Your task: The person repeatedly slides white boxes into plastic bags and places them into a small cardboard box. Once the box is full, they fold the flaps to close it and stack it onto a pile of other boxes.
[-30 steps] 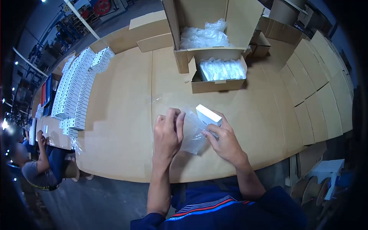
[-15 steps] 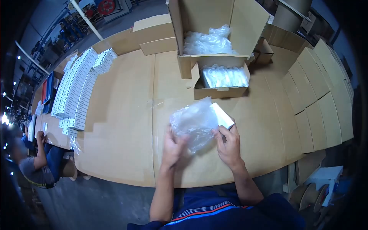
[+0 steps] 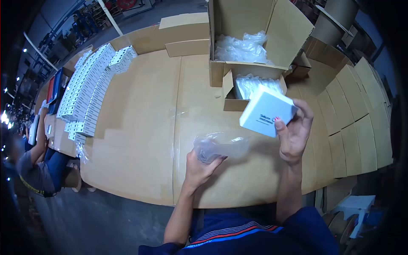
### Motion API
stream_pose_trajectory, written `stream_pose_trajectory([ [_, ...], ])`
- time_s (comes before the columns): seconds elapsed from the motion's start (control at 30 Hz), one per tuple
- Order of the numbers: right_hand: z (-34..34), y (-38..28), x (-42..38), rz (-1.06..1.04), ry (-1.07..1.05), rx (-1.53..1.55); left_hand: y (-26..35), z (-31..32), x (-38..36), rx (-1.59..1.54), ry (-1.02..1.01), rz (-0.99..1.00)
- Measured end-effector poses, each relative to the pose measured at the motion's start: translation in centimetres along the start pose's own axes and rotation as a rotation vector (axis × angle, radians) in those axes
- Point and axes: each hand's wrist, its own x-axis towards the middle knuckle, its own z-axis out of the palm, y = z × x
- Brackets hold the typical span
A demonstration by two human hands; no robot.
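Note:
My right hand (image 3: 296, 131) grips a flat white box (image 3: 265, 111) by its right edge, thumb on the face that carries dark lettering and a small red mark. The box is raised and tilted, partly in front of the small open carton. A clear plastic bag (image 3: 219, 146) is in my left hand (image 3: 202, 168), its fingers closed round the lower left part; its open end points right. Box and bag are apart. Behind them, the small carton (image 3: 236, 105) holds a row of items in clear plastic.
A large open carton (image 3: 293, 32) with loose plastic bags (image 3: 242, 47) stands behind. White boxes (image 3: 87, 89) are stacked at the left. Folded cardboard (image 3: 361, 114) lines the right side. A seated co-worker (image 3: 40, 161) is at the far left.
The white box has come away from the bag and moved right and up in my right hand, its printed face now showing. My left hand keeps the bag, which is lower and more crumpled.

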Motion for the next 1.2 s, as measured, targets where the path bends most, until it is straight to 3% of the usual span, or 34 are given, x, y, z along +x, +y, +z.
stream_pose_trajectory([
  [0.1,1.1,-0.4,2.2,-0.082,-0.242,0.171,-0.5,0.4,0.0,-0.008,0.032,0.001],
  [0.13,1.3,-0.7,2.5,0.007,-0.303,0.21,-0.4,0.3,0.2,0.011,0.028,0.008],
  [0.23,2.3,-1.3,4.8,-0.18,-0.513,-0.075,0.2,0.2,0.3,0.034,0.027,0.023],
  [0.53,4.2,-0.6,4.1,0.072,-0.599,-0.076,0.4,0.4,0.9,0.07,0.093,-0.009],
  [0.67,4.8,-0.1,3.1,0.337,-0.604,0.021,0.5,0.5,0.9,-0.043,0.09,-0.038],
  [0.87,4.7,2.4,0.4,0.486,-0.56,0.126,-1.1,-0.7,0.5,-0.291,-0.039,-0.021],
  [0.93,4.0,3.0,-0.2,0.547,-0.603,0.157,-2.2,-0.7,0.1,-0.549,-0.011,-0.156],
  [0.97,3.8,3.1,-0.7,0.555,-0.572,0.205,-2.8,-0.6,-0.2,-0.677,0.009,-0.228],
  [1.03,3.8,3.4,-2.0,0.573,-0.519,0.311,-3.6,-0.2,-0.6,-0.63,0.037,-0.223],
  [1.2,4.0,4.1,-6.4,0.832,-0.129,0.438,-4.5,0.5,-1.0,-0.606,0.114,-0.162],
])
